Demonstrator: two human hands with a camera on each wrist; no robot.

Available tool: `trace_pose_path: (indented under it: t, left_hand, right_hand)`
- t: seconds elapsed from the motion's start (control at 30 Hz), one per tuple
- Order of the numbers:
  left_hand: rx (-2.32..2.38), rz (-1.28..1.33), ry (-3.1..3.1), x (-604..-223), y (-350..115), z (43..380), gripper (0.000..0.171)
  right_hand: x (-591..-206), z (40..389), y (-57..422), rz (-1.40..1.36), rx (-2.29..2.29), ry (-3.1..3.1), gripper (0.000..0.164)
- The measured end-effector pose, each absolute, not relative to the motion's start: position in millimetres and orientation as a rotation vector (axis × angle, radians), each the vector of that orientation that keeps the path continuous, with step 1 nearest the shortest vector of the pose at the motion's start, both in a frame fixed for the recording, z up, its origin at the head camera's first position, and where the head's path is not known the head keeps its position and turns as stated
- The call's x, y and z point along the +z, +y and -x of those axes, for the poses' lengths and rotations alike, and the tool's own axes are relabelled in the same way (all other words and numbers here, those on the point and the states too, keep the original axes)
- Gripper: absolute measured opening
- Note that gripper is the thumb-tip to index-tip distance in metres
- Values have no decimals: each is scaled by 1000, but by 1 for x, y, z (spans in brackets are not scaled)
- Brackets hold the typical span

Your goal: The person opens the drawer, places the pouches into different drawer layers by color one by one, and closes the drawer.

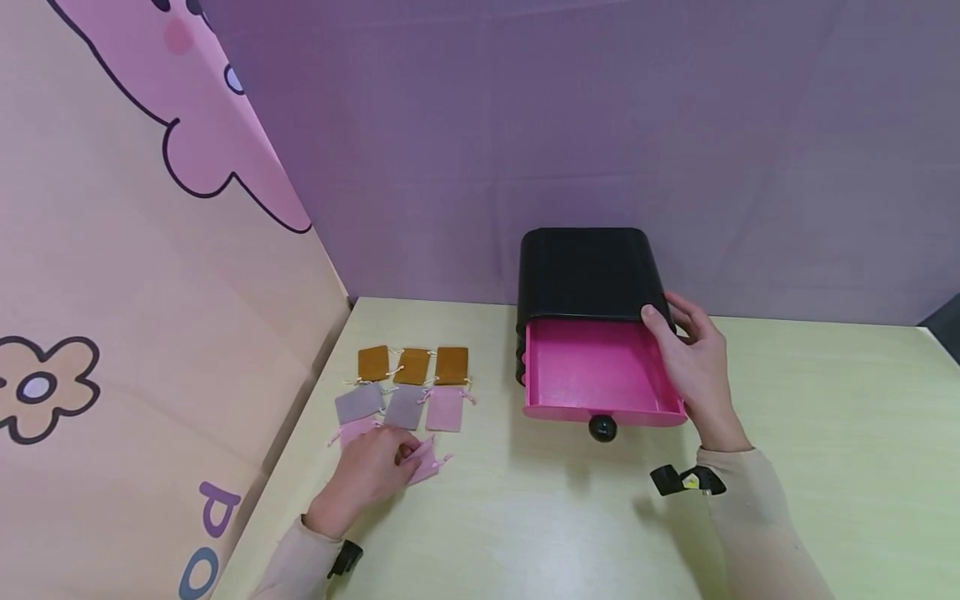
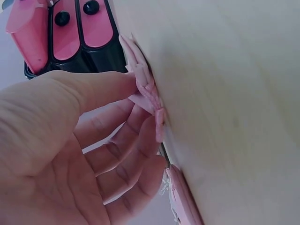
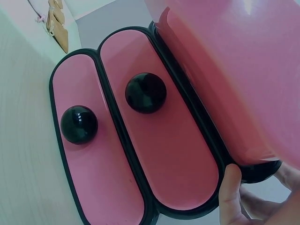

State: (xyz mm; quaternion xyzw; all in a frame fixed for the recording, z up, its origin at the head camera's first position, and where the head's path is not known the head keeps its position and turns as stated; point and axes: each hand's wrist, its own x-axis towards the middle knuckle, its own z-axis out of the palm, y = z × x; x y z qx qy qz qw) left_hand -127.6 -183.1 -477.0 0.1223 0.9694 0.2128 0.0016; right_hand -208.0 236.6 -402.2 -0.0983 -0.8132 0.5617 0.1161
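Note:
My left hand [image 1: 371, 467] pinches a small pink drawstring pouch [image 1: 427, 463] by its edge, low over the table. In the left wrist view this pouch [image 2: 146, 86] is tipped up between thumb and fingers. Another pink pouch [image 1: 352, 430] lies partly hidden behind that hand. At the right, my right hand [image 1: 697, 367] grips the side of a black drawer cabinet [image 1: 588, 271], thumb at the front edge and fingers round the side. Its top pink drawer [image 1: 558, 412] is pulled out, with nothing visible inside. Two lower drawers [image 3: 159, 154] are closed, each with a round black knob [image 3: 146, 93].
Beyond the left hand lie three brown pouches [image 1: 452, 366] in a row, with two grey pouches [image 1: 406, 407] and a pink pouch [image 1: 445, 410] in front of them. A purple cloth wall [image 1: 450, 150] stands behind the pale table [image 1: 840, 433]; a patterned panel [image 1: 150, 292] borders the left.

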Motion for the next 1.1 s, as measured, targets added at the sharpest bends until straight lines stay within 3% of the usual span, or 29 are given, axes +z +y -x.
trace_pose_path:
  t: [1.1]
  left_hand:
    - [797,-572,3180,-462,-175,130,7]
  right_hand:
    - [-401,209,236,296,1661,-2375,66]
